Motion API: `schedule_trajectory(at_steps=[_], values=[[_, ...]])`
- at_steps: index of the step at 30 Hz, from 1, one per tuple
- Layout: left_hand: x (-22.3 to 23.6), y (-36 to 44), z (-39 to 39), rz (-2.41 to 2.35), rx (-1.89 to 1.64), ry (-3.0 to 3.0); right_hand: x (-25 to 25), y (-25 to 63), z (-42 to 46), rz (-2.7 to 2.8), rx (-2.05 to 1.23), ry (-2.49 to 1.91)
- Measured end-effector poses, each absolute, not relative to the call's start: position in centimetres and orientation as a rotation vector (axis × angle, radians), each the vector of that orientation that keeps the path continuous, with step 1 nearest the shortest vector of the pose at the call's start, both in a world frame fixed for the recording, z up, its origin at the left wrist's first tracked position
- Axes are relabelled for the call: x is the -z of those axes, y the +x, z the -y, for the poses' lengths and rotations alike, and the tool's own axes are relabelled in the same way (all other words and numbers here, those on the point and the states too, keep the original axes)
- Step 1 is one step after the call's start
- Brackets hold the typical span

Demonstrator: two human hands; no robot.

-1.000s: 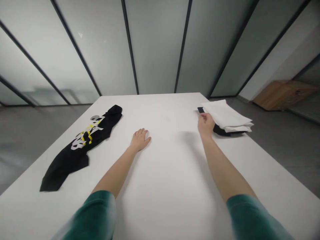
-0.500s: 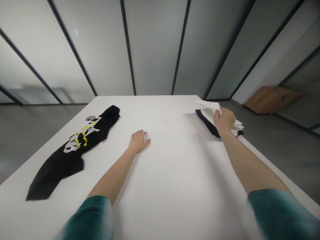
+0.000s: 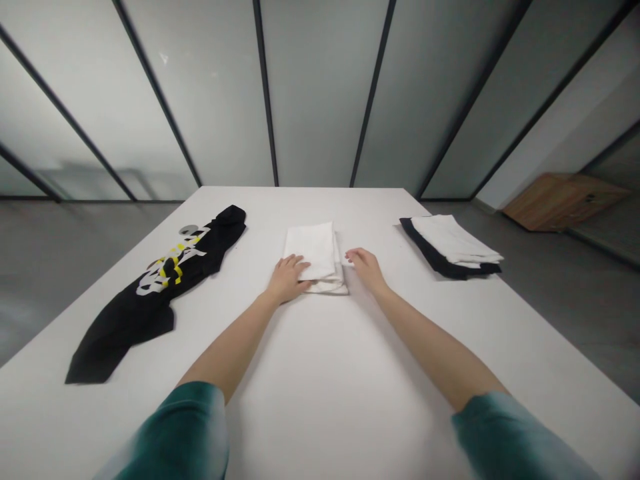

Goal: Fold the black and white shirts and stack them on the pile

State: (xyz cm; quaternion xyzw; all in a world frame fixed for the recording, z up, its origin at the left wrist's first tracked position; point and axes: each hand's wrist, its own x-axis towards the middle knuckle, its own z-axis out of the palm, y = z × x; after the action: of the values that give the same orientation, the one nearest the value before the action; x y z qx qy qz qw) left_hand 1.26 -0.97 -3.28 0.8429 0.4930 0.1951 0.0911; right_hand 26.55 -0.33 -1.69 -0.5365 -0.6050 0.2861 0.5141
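White folded cloth (image 3: 313, 245) at twelve o'clock seems steadied by the spread left hand (image 3: 287, 279); two-handed gripping needs the apart, half-open right hand (image 3: 368, 268) closer.

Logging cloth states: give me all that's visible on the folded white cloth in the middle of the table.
The white cloth looks like plain, soft fabric with no print in view. It lies flat in a folded, roughly rectangular pad in the middle of the table. Lower layers stick out past the top one at the near edge and on the right, so the folds don't line up. The left hand rests on its near left corner, fingers spread; the right hand is just off its right side. What garment it is, I can't tell.
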Motion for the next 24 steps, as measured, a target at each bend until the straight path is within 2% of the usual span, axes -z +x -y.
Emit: schedule_trajectory(at_steps=[4, 9, 14, 19, 24], values=[[3.8, 1.0, -0.3, -1.449, -0.755, 2.278, 3.6, 26.1, 0.7, 1.517, -0.602, -1.355], [3.4, 1.5, -0.5, -1.420, -1.142, 1.680, 2.8, 25.3, 2.4, 1.901, -0.460, -1.208], [3.1, 2.9, 1.0, -0.951, -0.991, 1.555, 2.4, 22.9, 3.5, 2.234, -0.355, -1.214], [3.2, 3.3, 1.4, -0.899, -0.974, 1.474, 2.6, 22.9, 3.1, 2.127, -0.644, -1.210], [2.5, 1.7, -0.6, -1.052, -1.322, 1.004, 3.0, 25.5, 1.0, 1.602, -0.862, -1.260]])
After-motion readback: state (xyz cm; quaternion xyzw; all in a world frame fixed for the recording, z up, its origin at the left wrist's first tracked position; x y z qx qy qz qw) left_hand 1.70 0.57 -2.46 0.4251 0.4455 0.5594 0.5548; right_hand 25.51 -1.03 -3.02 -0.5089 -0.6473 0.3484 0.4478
